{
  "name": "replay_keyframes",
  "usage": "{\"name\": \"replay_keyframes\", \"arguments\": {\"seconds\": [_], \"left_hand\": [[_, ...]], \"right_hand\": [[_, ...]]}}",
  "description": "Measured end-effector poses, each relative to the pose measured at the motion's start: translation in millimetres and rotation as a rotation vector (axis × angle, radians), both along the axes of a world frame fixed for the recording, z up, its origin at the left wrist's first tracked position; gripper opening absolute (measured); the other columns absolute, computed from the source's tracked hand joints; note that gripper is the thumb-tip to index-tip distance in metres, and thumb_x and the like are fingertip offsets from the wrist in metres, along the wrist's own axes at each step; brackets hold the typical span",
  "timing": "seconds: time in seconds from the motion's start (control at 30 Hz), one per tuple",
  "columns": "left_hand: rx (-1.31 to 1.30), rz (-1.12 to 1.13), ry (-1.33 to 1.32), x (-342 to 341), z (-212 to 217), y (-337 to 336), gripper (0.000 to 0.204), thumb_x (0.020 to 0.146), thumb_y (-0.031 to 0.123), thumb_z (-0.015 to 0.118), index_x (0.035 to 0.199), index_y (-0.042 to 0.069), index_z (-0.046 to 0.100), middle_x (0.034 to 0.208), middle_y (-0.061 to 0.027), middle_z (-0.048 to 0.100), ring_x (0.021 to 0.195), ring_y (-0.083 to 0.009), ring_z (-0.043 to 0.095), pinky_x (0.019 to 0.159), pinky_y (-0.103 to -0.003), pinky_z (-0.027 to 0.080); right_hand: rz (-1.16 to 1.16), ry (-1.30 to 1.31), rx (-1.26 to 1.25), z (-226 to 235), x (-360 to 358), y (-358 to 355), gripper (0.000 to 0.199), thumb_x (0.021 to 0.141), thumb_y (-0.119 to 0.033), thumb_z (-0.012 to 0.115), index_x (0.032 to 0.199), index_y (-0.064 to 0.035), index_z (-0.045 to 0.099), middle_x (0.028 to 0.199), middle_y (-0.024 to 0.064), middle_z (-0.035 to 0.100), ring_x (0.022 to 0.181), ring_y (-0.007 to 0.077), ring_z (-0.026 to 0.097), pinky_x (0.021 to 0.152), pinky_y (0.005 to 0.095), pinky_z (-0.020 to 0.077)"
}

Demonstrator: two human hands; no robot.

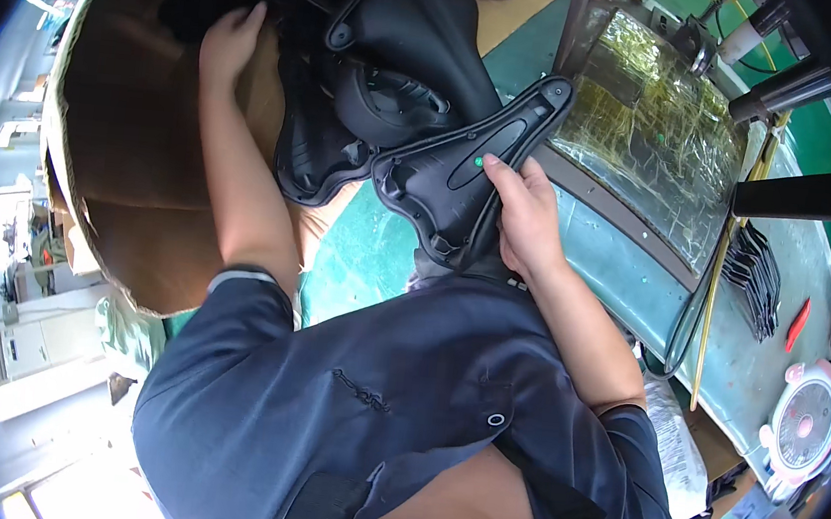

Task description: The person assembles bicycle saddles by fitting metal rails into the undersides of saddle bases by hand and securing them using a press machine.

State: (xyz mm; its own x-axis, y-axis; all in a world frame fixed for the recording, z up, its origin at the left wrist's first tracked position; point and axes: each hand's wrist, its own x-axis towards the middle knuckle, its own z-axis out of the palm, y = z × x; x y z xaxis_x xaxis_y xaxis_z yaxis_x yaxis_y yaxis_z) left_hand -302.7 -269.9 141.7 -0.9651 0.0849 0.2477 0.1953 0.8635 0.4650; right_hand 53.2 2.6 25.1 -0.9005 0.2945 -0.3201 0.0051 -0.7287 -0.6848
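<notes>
My right hand (530, 216) grips a black bicycle saddle (428, 181) by its side edge, the thumb lying on the underside near a small green dot. The saddle's underside faces up, its narrow nose toward the upper right. My left hand (228, 49) reaches into a large cardboard box (136, 248) at the left. Its thumb shows, but the other fingertips are lost in the dark, so whether they hold anything cannot be made out. Between my hands lie more black saddles, one underside up (310, 159) and one with a smooth top (447, 37).
A green worktable (622, 299) runs along the right. It bears a fixture with a plate wrapped in clear film (648, 132), a stack of thin black parts (751, 287), a red-handled tool (797, 324) and a pink-white fan (806, 422). Dark metal bars (802, 197) jut over it.
</notes>
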Motion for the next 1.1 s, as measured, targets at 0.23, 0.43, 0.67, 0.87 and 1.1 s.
{"name": "replay_keyframes", "arguments": {"seconds": [0.23, 0.43, 0.67, 0.87, 1.1], "left_hand": [[0.314, 0.110, 0.295, 226.8, -107.6, -24.5, 0.067, 0.102, 0.043, 0.077, 0.145, -0.007, 0.064, 0.154, -0.0290, 0.060, 0.142, -0.0414, 0.059, 0.122, -0.046, 0.043], [0.176, 0.205, 0.570, 227.7, -147.7, 52.7, 0.052, 0.097, 0.039, 0.081, 0.134, 0.004, 0.073, 0.158, -0.0260, 0.055, 0.143, -0.0474, 0.050, 0.123, -0.057, 0.038], [0.442, 0.546, 0.455, 92.1, -153.2, 144.6, 0.055, 0.112, 0.053, 0.051, 0.140, 0.009, 0.071, 0.162, -0.0300, 0.047, 0.147, -0.0511, 0.043, 0.121, -0.063, 0.038], [0.102, 0.194, 0.432, 135.2, -136.4, 99.5, 0.058, 0.109, 0.054, 0.060, 0.145, 0.008, 0.068, 0.163, -0.0339, 0.044, 0.150, -0.0509, 0.042, 0.123, -0.063, 0.035], [0.337, -0.531, 0.553, 253.3, -78.9, 125.2, 0.034, 0.103, 0.012, 0.072, 0.131, -0.006, 0.065, 0.148, -0.0280, 0.056, 0.136, -0.0413, 0.059, 0.116, -0.049, 0.048]], "right_hand": [[-0.003, -0.011, -0.021, 23.8, 29.5, 36.5, 0.033, 0.107, -0.013, 0.067, 0.134, 0.0059, 0.061, 0.119, 0.0151, 0.076, 0.106, 0.0225, 0.075, 0.094, 0.0376, 0.0609], [0.009, -0.068, -0.056, 30.0, 66.5, 72.3, 0.028, 0.110, -0.012, 0.062, 0.133, 0.0034, 0.061, 0.121, 0.0149, 0.075, 0.105, 0.0215, 0.076, 0.093, 0.0381, 0.0631], [0.013, 0.082, 0.018, 29.7, 82.2, 74.0, 0.027, 0.106, -0.004, 0.067, 0.132, 0.0001, 0.061, 0.122, 0.0114, 0.075, 0.109, 0.0174, 0.074, 0.097, 0.0344, 0.0604], [-0.174, 0.056, 0.094, 28.1, 121.1, 98.6, 0.030, 0.105, 0.001, 0.066, 0.134, -0.0009, 0.060, 0.126, 0.0103, 0.074, 0.113, 0.0184, 0.072, 0.103, 0.0348, 0.0571], [-0.414, 0.022, -0.030, 34.6, 139.3, 103.4, 0.034, 0.107, -0.004, 0.063, 0.140, -0.0005, 0.058, 0.131, 0.0135, 0.073, 0.120, 0.0241, 0.071, 0.107, 0.0404, 0.0561]]}}
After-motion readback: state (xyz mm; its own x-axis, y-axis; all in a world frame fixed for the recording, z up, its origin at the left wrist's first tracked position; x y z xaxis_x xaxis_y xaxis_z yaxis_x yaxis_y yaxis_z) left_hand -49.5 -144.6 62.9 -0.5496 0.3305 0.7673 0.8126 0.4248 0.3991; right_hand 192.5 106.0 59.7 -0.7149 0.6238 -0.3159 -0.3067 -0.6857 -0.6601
